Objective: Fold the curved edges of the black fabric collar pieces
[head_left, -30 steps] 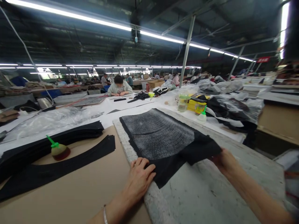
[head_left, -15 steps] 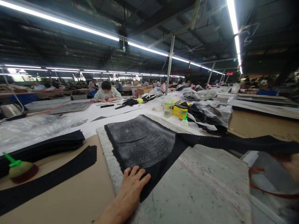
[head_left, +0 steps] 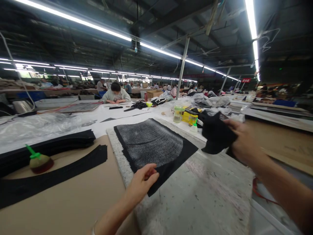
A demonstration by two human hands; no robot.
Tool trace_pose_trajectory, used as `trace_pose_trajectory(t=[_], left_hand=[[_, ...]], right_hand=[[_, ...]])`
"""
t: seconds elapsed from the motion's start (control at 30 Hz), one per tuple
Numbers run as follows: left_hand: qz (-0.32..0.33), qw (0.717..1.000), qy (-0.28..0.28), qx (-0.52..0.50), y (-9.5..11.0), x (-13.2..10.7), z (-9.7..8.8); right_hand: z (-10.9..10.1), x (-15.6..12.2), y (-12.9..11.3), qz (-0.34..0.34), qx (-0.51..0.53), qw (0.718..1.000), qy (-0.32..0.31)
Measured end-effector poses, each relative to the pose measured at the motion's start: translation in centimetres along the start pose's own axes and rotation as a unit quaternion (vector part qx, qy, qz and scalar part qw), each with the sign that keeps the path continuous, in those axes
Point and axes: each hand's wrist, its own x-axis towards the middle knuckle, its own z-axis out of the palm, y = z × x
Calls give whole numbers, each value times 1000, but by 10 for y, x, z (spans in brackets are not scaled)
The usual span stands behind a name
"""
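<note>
A dark fabric panel (head_left: 156, 147) with curved grey chalk lines lies flat on a white worn board (head_left: 200, 195). My left hand (head_left: 143, 181) hovers at the panel's near corner with fingers loosely curled, holding nothing I can see. My right hand (head_left: 242, 142) is raised at the right and grips a bunched black fabric piece (head_left: 215, 133) above the board's far right edge.
Curved black strips (head_left: 49, 178) and a green-capped glue bottle (head_left: 37, 161) lie on brown cardboard (head_left: 73, 202) at the left. Jars and another small bottle (head_left: 194, 127) stand behind the board. Clear plastic sheet (head_left: 41, 125) covers the far left. A person (head_left: 116, 94) works at the table's far end.
My right hand has come back in from the right with the black piece now bunched up and raised. My left hand has lifted off the panel's corner.
</note>
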Motion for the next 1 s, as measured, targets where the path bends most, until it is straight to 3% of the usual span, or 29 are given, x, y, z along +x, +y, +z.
trace_pose_trajectory(t=[0.13,0.27,0.43,0.53,0.63,0.73,0.87,1.0], left_hand=[[-72,961,44,-263,43,-48,-25],[-140,916,157,-342,60,-119,-63],[-270,854,305,-324,21,-218,-123],[-320,826,355,-300,-7,-273,-153],[-318,819,379,-291,-29,-318,-176],[-328,811,379,-303,-48,-352,-193],[-337,791,425,-283,-63,-383,-209],[-284,808,454,-245,-71,-397,-220]], right_hand=[[63,-76,-101,-82,94,978,-170],[103,-173,-204,-126,109,934,-317],[135,-265,-286,-168,102,859,-473],[147,-313,-315,-202,164,825,-502],[152,-348,-325,-243,268,806,-469],[151,-365,-310,-294,308,797,-429],[148,-370,-269,-343,254,815,-392],[158,-370,-238,-433,186,816,-334]])
